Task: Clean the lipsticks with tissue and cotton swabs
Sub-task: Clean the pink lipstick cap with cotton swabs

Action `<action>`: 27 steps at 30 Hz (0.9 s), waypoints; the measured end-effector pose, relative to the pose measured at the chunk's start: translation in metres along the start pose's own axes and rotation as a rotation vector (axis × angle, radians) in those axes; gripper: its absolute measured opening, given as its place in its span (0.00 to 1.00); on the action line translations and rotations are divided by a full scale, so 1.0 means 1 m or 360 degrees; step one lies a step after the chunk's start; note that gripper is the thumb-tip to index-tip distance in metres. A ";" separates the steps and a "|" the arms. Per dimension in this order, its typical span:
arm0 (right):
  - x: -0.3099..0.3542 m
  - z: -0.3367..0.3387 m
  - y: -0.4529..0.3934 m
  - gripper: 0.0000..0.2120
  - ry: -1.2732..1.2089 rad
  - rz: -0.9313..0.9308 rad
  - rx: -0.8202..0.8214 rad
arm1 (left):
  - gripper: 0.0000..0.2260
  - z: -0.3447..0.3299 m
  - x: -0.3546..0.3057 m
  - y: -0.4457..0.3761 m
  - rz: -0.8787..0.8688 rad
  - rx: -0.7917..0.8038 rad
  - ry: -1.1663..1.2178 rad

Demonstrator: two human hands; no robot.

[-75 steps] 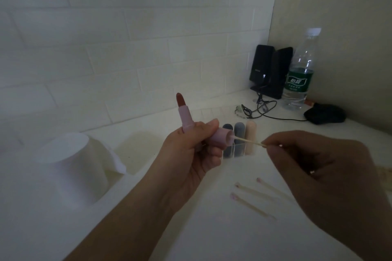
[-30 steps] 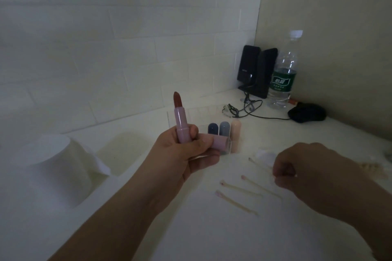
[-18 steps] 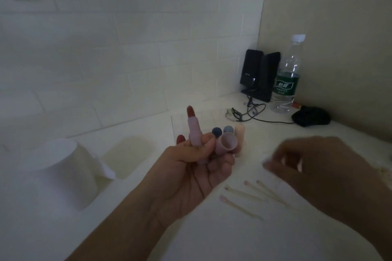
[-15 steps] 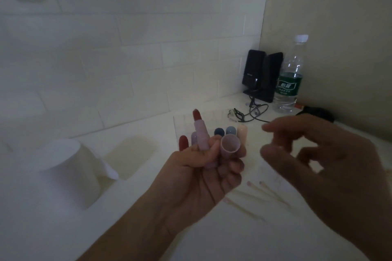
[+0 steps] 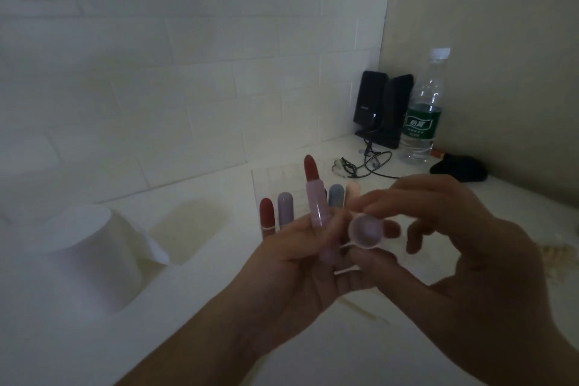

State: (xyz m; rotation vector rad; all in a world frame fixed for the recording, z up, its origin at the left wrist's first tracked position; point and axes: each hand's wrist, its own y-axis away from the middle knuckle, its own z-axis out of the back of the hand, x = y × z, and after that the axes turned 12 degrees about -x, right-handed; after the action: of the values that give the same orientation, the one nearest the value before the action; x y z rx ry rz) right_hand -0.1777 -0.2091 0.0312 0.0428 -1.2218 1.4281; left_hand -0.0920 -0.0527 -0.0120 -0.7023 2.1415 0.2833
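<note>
Left hand: my left hand (image 5: pixel 300 247) is curled round the pink lipstick (image 5: pixel 316 197), holding it upright at the centre, its red bullet standing clear of my fingers toward 12 o'clock.
Right hand: my right hand (image 5: pixel 463 247) comes in from 3 o'clock, thumb and forefinger pinching the lipstick cap (image 5: pixel 365 232) by its rim; the other fingers hang loose.
Cap: pale pink, open mouth turned toward me, hollow inside, nothing in it that I can make out. It sits just beside the lipstick's barrel at 3 o'clock, against my left fingertips.
Holder: a clear lipstick holder (image 5: pixel 260 178) stands on the counter behind my hands at 12 o'clock. In it, upright: a red lipstick (image 5: pixel 267 213), a lilac lipstick (image 5: pixel 285 208), a grey-blue lipstick (image 5: pixel 336 194) and a peach lipstick (image 5: pixel 353 191). My hands hide the lower parts.
Tissue: a white tissue roll (image 5: pixel 78 257) stands on end at 9 o'clock, a loose sheet trailing off its right side.
Swabs: used cotton swabs (image 5: pixel 360 307) lie on the counter (image 5: pixel 188 307) under my hands at 6 o'clock, blurred.
Far corner: at 1 o'clock, a water bottle (image 5: pixel 423 110) with a green label, part filled, beside black speakers (image 5: pixel 380 106) and a tangle of cable (image 5: pixel 366 163).
</note>
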 end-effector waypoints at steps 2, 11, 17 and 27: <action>0.001 -0.014 0.006 0.09 -0.0198 -0.0113 -0.0105 | 0.19 -0.003 0.003 -0.002 -0.0125 -0.0247 -0.0081; 0.007 -0.037 0.025 0.11 -0.0461 -0.0305 0.0014 | 0.24 0.000 0.012 -0.005 -0.0503 -0.0539 -0.0433; 0.000 -0.043 0.025 0.17 -0.0863 -0.0467 0.0101 | 0.25 -0.001 0.003 -0.004 -0.0444 -0.0373 -0.0146; -0.001 -0.043 0.028 0.21 -0.0676 -0.0413 0.0072 | 0.13 -0.002 0.002 -0.001 -0.0620 -0.0409 -0.0115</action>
State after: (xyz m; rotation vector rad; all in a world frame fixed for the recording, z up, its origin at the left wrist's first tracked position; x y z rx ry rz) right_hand -0.1724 -0.1740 -0.0057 0.5403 -1.4653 1.2519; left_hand -0.0933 -0.0550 -0.0120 -1.2174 1.8682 0.3684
